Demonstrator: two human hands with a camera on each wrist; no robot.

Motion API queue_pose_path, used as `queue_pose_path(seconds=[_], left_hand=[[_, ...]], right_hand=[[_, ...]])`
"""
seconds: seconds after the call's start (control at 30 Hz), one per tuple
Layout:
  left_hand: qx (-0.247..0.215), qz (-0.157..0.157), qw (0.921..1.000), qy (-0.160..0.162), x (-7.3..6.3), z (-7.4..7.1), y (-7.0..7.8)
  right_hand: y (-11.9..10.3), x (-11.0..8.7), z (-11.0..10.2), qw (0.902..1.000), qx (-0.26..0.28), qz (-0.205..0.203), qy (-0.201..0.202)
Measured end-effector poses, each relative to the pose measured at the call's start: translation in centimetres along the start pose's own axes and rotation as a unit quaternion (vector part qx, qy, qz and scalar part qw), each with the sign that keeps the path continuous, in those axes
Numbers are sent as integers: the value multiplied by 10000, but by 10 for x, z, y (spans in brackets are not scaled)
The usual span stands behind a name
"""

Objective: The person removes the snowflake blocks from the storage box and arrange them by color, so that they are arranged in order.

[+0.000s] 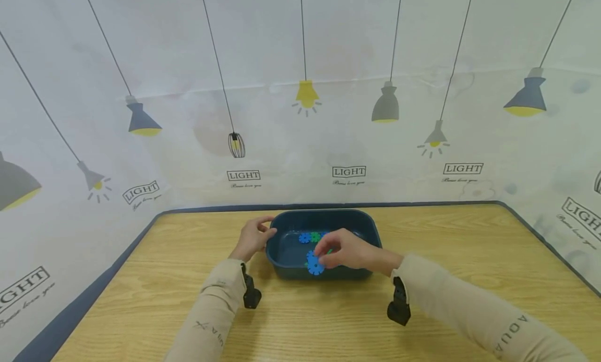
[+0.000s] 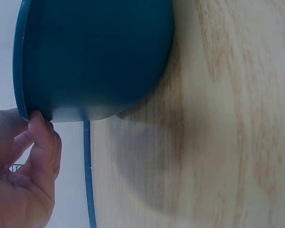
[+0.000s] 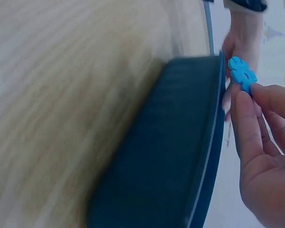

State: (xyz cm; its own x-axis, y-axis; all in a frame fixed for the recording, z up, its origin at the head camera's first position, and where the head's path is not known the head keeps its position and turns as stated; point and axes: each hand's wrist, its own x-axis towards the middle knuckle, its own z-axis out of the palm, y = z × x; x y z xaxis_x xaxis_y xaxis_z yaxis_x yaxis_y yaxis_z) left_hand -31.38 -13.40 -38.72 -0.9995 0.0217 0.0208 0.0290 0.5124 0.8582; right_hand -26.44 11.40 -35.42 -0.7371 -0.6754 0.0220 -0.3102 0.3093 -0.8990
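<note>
At left, a person's left hand (image 1: 255,237) pinches the rim of a dark blue basin (image 1: 292,273) on a wooden table (image 1: 291,320), its fingers bent. At the centre, on the basin floor, a blue notched disc (image 1: 304,238) sits right beside a green disc (image 1: 315,237) — whether they are linked, I cannot tell. The work looks partway along: these discs lie inside, while a blue piece (image 1: 315,266) is held up, not set down. Toward the right, the right hand (image 1: 349,249) reaches across from its side — thumb and forefinger pinching that piece over the near rim.
</note>
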Motion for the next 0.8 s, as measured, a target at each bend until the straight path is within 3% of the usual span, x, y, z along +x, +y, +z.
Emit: queue_pose_path(seconds=[0.47, 0.6, 0.8], left_hand=[[7, 61, 10000, -4, 0, 0, 0], [-5, 68, 10000, 6, -1, 0, 0], [-65, 77, 9999, 19, 0, -1, -1]], right_hand=[[3, 9, 46, 9970, -156, -568, -499], [8, 13, 60, 9962, -231, -724, -430], [16, 16, 77, 9977, -341, -540, -246]])
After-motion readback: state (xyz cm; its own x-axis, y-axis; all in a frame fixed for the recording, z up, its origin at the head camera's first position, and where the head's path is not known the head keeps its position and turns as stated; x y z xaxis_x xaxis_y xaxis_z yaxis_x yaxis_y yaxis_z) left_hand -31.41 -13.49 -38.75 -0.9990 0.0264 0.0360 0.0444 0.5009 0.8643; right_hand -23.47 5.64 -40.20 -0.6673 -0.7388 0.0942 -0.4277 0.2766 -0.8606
